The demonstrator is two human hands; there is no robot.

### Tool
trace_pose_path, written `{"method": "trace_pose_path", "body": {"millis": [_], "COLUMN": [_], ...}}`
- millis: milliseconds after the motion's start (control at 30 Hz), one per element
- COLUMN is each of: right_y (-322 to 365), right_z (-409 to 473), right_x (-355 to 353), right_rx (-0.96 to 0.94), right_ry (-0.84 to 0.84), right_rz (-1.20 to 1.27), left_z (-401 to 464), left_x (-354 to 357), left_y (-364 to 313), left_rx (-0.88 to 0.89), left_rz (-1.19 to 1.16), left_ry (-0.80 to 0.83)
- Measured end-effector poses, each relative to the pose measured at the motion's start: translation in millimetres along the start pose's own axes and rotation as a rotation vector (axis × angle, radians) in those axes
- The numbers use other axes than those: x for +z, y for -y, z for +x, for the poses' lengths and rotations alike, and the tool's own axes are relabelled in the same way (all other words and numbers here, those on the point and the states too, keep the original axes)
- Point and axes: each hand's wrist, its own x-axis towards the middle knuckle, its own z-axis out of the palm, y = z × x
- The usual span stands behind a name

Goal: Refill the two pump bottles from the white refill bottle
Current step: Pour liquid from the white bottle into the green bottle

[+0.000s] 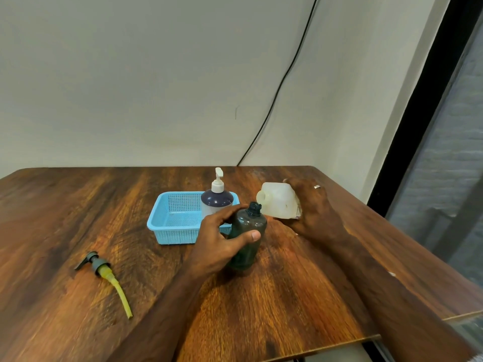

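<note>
A dark green bottle (248,236) stands upright on the wooden table (300,296), its threaded neck uncapped. My left hand (219,241) is wrapped around its body. My right hand (313,207) holds the white refill bottle (279,202) tilted on its side, its uncapped mouth pointing left just above and beside the dark bottle's neck. The dark bottle's pump head (100,266) with a yellowish tube lies on the table at the left. A second pump bottle (217,198), dark-topped with a white pump, stands in the blue basket (172,226).
The blue mesh basket sits behind the dark bottle, near mid-table. The table's right edge runs close to my right forearm, with a dark window frame (418,131) beyond. A black cable (282,82) hangs down the wall behind.
</note>
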Motion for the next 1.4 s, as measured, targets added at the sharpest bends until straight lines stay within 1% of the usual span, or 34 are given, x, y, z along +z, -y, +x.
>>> {"method": "trace_pose_path", "body": {"millis": [100,233,367,533,967,1100,1300,1400], "right_y": [-2.3,-5.3,-4.0,-4.5,-2.2,-4.2,-4.3,-7.3], "right_z": [0.7,2.7,3.1,5.0,6.6,6.6,7.3,7.6], "right_x": [0.5,0.6,1.0,0.2,-1.6,-0.5,0.1,1.3], "right_rx": [0.032,-0.016,-0.028,-0.015,-0.056,-0.037,-0.060,-0.044], "right_ry": [0.019,0.012,0.002,0.014,0.004,0.008,-0.022,0.004], "right_rz": [0.003,-0.049,-0.044,-0.034,-0.051,-0.046,-0.055,-0.053], "left_z": [-0.1,-0.4,-0.6,-1.6,-1.2,-0.9,-1.2,-1.0], "left_x": [0.0,0.1,-0.1,-0.1,0.7,0.2,-1.3,-0.9], "left_y": [-0.4,-1.0,-1.2,-2.0,-0.9,-1.2,-1.6,-1.9], "left_rx": [0.003,0.009,-0.008,0.004,-0.003,-0.006,0.018,0.014], "left_rz": [-0.004,-0.017,-0.029,-0.025,-0.034,-0.035,-0.037,-0.025], "left_ry": [-0.003,-0.007,-0.001,-0.010,-0.020,-0.016,-0.009,-0.008]}}
